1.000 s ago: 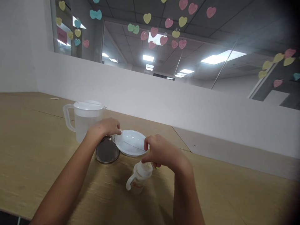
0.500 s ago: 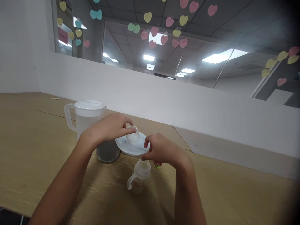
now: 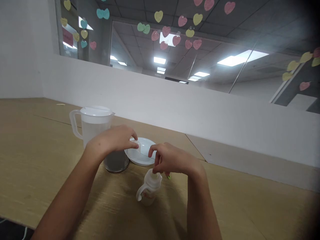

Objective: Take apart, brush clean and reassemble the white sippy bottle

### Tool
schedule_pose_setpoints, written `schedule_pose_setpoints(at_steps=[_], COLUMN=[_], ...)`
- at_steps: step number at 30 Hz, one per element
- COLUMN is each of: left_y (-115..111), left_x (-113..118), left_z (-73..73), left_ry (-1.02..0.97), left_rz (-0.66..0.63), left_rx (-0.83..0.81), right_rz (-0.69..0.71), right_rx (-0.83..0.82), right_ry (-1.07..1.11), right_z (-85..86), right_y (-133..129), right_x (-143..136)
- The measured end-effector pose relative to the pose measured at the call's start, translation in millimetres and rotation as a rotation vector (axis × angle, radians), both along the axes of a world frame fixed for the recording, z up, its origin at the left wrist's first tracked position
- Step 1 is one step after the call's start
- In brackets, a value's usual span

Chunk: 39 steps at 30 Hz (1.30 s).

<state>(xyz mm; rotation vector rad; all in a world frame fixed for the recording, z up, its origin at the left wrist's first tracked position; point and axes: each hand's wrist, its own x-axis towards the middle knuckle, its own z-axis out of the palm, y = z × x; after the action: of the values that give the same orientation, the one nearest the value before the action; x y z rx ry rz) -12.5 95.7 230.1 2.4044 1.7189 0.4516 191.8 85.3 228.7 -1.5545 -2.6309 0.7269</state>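
Observation:
My left hand (image 3: pixel 123 138) pinches a small clear domed cap (image 3: pixel 136 146) over the left part of a shallow white dish (image 3: pixel 146 161); whether the cap touches the dish I cannot tell. In front of the dish stands a translucent baby bottle (image 3: pixel 149 190), tilted slightly, with a side handle (image 3: pixel 140 192) pointing left. Bent fingers of my right hand (image 3: pixel 167 158) close at the bottle's top, thumb against its mouth. A small green thing (image 3: pixel 169 176) peeks out below that hand, mostly hidden.
A lidded white pitcher (image 3: pixel 96 123) stands behind my left forearm. Beside the dish is a round dark-topped tin (image 3: pixel 116 163), partly covered by my left hand. A white wall (image 3: pixel 150 96) with a window above borders the wooden table (image 3: pixel 37 160).
My left hand has lowered the clear cap and moved it left over the dish. My right hand's fingers have drawn in closer on the bottle's top, and the bottle leans a little more.

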Motion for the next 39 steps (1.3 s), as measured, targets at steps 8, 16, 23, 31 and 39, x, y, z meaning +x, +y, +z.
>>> schedule_pose_setpoints(at_steps=[8, 16, 23, 31, 39], left_y=[69.9, 84.4, 93.5, 57.0, 36.6], left_x=[-11.4, -12.6, -15.6, 4.4, 47.7], left_z=[-33.7, -54.2, -62.0, -31.9, -57.1], left_ry=[0.213, 0.269, 0.263, -0.032, -0.245], left_rz=[0.245, 0.327, 0.315, -0.315, -0.867], left_rx=[-0.343, -0.418, -0.381, -0.379, -0.686], right_rz=[-0.076, -0.129, -0.024, -0.063, -0.047], right_rx=[0.017, 0.074, 0.077, -0.013, 0.113], right_ry=[-0.042, -0.081, -0.073, -0.039, -0.053], right_z=[-4.9, -4.5, -3.6, -6.7, 2.7], right_y=[0.7, -1.2, -4.0, -3.4, -10.9], right_x=[-6.5, -6.7, -3.9, -10.1, -3.6])
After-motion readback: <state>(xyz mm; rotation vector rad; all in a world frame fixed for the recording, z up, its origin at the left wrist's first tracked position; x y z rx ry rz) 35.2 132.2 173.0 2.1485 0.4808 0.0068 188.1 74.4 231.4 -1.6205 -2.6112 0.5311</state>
